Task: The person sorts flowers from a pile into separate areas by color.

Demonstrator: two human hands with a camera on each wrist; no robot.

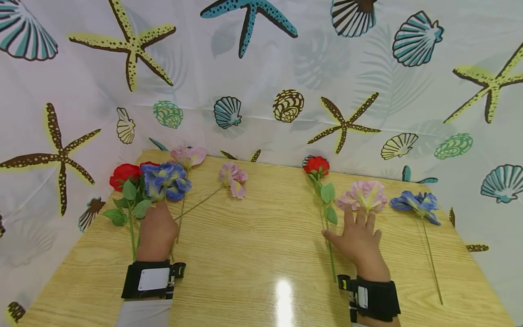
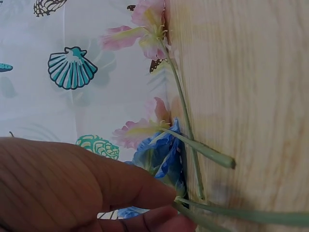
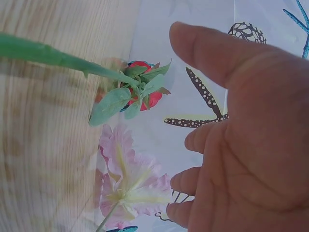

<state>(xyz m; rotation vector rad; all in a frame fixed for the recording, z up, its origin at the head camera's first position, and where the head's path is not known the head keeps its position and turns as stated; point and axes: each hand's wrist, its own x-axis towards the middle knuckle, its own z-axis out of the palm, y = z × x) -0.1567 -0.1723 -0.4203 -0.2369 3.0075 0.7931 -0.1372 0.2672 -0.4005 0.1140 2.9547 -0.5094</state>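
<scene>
A left hand (image 1: 157,234) pinches a ruffled blue flower (image 1: 165,180) beside leafy red roses (image 1: 125,175) at left, as a right hand (image 1: 361,240) spreads empty fingers near a frilly pink flower (image 1: 367,193) on a wood-grain table (image 1: 253,245) against creased, shell-printed cloth (image 1: 265,72).

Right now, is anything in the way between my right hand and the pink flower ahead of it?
Nothing visible blocks it. In the head view, your right hand overlaps the pink flower at its lower edge; I can't tell if they touch. A rose lies to the left, a blue flower to the right, neither in between.
</scene>
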